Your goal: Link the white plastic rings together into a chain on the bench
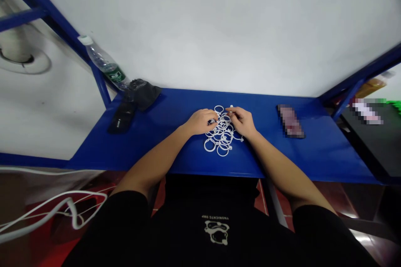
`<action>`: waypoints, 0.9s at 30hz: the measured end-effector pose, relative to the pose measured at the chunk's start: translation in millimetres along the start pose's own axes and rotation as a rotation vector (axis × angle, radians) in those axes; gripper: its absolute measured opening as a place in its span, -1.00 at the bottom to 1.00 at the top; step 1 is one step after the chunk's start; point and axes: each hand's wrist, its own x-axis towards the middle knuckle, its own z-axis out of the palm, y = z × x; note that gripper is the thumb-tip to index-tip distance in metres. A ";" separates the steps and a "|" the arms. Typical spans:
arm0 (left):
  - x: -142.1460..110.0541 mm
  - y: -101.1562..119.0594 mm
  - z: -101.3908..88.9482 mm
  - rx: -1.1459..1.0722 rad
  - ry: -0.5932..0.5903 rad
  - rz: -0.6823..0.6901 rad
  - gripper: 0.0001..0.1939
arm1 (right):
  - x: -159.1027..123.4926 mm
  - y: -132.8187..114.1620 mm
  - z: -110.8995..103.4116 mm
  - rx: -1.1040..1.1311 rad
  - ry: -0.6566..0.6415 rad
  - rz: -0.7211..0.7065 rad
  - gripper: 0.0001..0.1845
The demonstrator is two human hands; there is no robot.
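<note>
A loose pile of white plastic curtain rings (223, 137) with small clips lies on the blue table (188, 160), many of them overlapping. At the pile's left side is my left hand (202, 122), fingers curled toward the thumb around part of a ring; the fingertips are partly hidden. My right hand (243, 122) reaches in from the right, its thumb and bent forefinger closed at a ring near the back of the pile. Small details between the fingers are hard to make out. Both hands are a short gap apart.
A clear plastic bottle (105, 63) leans at the back left, beside a black pouch (145, 94) and a dark flat case (121, 117). A phone (290, 121) lies to the right. Blue frame bars flank the table; a white wall (216, 29) rises behind.
</note>
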 end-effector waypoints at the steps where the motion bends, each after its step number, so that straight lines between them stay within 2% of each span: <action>1: 0.0 0.0 0.1 0.003 -0.006 -0.003 -0.86 | 0.2 0.0 -0.3 -0.002 -0.004 0.005 -0.71; 7: -0.8 0.9 1.7 0.037 -0.023 -0.030 -0.77 | 1.0 -3.1 -2.0 0.007 -0.010 0.011 -0.72; 17: 0.5 0.8 1.4 0.002 -0.031 -0.042 -0.93 | 2.1 -1.7 -6.1 0.016 -0.061 0.010 -0.68; 20: 1.4 0.9 1.4 0.007 -0.050 -0.040 -0.95 | 2.8 -1.7 -7.6 0.015 -0.027 0.025 -0.65; 27: 1.9 0.8 2.9 0.022 -0.044 -0.036 -0.83 | 2.8 1.4 -7.4 0.035 0.054 0.013 -0.64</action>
